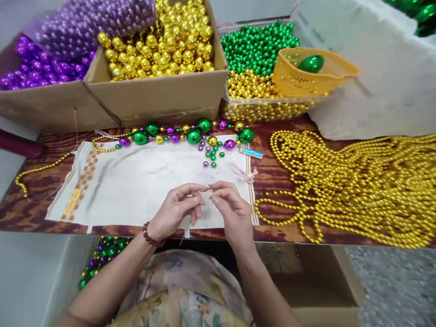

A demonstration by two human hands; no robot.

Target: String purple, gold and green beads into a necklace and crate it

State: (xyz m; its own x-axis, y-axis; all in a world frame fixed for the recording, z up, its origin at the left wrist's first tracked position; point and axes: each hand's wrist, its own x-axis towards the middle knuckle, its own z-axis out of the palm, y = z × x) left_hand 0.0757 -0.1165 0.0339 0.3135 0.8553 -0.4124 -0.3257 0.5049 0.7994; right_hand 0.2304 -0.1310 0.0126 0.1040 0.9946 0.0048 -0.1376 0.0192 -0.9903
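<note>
My left hand (177, 210) and my right hand (229, 210) meet fingertip to fingertip over the near edge of a white cloth (136, 181). Both pinch a thin pale thread (189, 222) that hangs down from my left fingers. A bead bracelet circles my left wrist. At the cloth's far edge lies a part-strung row of green, purple and gold beads (184, 134), with a few small loose beads (211, 156) beside it. A small blue tag (251, 153) and a pinkish ribbon scrap (243, 173) lie to the right.
Cardboard boxes at the back hold purple beads (51, 63) and gold beads (163, 41). A clear tub holds green and gold beads (255, 45) beside a yellow basket (309, 72). A big heap of gold bead strands (357, 181) covers the right of the wooden table. An open box (316, 286) sits below.
</note>
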